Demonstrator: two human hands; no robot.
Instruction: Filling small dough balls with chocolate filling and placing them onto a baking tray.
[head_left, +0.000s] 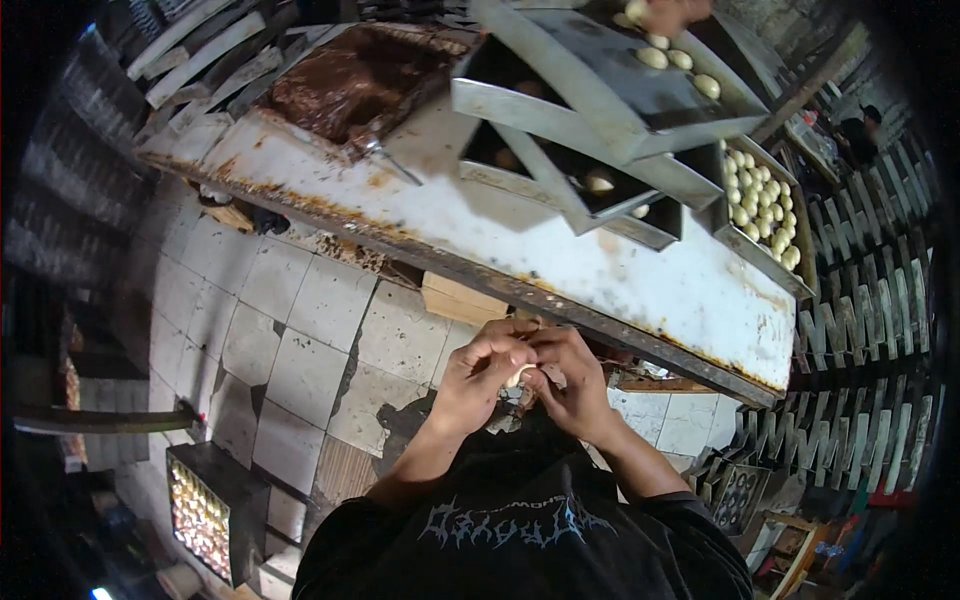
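Left hand and right hand pinch dough in fingertips, likely for fine control; trays stacked crosswise on table, probably so balls inside aren't squashed.

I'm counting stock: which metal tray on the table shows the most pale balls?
The tray at the table's right end: it is crowded with them, while the stacked trays show only a few.

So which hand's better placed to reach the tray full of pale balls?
Probably the right hand: it lies nearer that tray, which stands to the right, though it and the left hand hold a small pale piece.
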